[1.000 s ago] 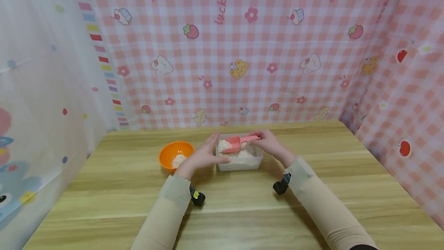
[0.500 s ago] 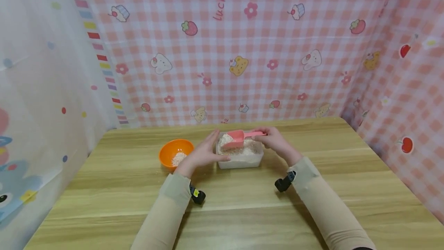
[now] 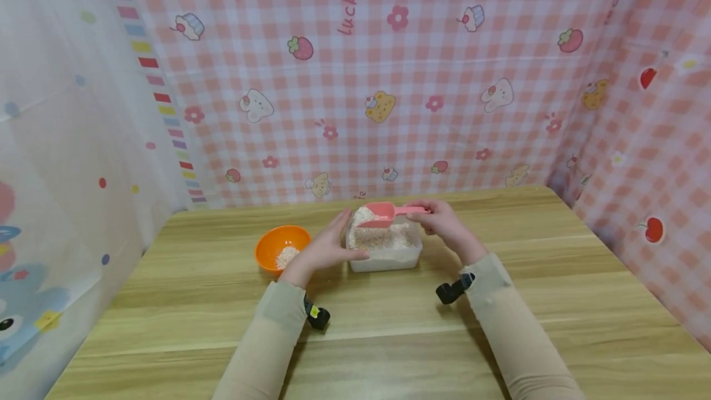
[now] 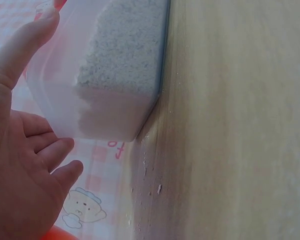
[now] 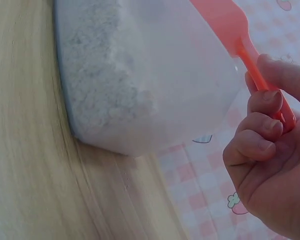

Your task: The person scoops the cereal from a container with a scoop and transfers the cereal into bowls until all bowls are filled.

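Observation:
A translucent plastic container [image 3: 386, 260] full of pale, oat-like flakes [image 3: 383, 238] sits on the wooden table. My left hand [image 3: 324, 247] holds its left end, thumb along the near side and the fingers at the far-left corner. In the left wrist view, the thumb [image 4: 32, 40] is at the rim. Over the container's far part, my right hand [image 3: 441, 226] grips a pink scoop [image 3: 383, 213] by its handle. A heap of flakes lies in the scoop's mouth, which points left. The right wrist view shows fingers [image 5: 255, 142] curled beside the handle [image 5: 257, 75].
An orange bowl [image 3: 272, 242] with a small pile of flakes [image 3: 286, 257] stands left of the container, just beyond my left wrist. A few crumbs [image 4: 159, 189] lie on the tabletop [image 3: 383, 338]. Behind the table's back edge hangs a pink checked cloth [image 3: 355, 79].
The scoop has risen with flakes in it and shifted slightly back and right, my right hand moving with it. My left hand has stayed at the container's left end.

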A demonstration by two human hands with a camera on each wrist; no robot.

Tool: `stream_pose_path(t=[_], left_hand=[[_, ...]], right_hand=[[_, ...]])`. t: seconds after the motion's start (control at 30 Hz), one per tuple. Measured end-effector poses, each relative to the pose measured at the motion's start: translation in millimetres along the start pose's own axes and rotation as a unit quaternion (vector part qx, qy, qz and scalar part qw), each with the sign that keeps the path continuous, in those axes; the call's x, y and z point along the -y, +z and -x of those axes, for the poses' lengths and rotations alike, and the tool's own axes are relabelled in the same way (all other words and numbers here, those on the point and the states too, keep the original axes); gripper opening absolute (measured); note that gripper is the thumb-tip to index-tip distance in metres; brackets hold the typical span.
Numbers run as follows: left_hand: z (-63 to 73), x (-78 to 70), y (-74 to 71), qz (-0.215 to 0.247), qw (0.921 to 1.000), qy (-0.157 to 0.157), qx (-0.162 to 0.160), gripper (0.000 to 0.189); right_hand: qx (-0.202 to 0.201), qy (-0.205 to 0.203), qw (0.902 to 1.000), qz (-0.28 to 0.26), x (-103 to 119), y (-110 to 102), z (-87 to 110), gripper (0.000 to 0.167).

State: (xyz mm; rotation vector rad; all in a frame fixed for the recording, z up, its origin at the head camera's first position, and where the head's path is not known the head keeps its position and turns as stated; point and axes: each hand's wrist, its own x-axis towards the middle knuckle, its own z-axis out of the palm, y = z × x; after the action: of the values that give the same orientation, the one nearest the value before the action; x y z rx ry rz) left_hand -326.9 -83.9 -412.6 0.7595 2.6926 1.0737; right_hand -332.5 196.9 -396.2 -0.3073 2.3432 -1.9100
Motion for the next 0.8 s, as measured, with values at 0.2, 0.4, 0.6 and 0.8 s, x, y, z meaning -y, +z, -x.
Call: stream_pose_path(t=[0.2,0.4,0.6,0.8], left_hand=[[0.6,0.5,0.0,-0.002,1.0000,-0.001,-0.001,0.112],[1.1,-2.6,0.9,0.007,1.0000,0.000,0.006,0.110],[-1.6,-6.0,0.1,0.007,0.9999,0.002,0.012,0.110],[0.7,-2.3,-1.1,0.004,0.9999,-0.001,0.014,0.111]], right_hand=[[0.003,-0.004,1.0000,0.006,-3.7,-4.4,0.6,0.036],[0.007,0.002,0.9999,-0.009,-5.8,-8.9,3.1,0.036],[-0.003,0.009,0.9999,-0.013,-0.8,-12.7,5.1,0.037],[-0.002,0.009,1.0000,-0.001,2.2,-15.7,3.7,0.036]])
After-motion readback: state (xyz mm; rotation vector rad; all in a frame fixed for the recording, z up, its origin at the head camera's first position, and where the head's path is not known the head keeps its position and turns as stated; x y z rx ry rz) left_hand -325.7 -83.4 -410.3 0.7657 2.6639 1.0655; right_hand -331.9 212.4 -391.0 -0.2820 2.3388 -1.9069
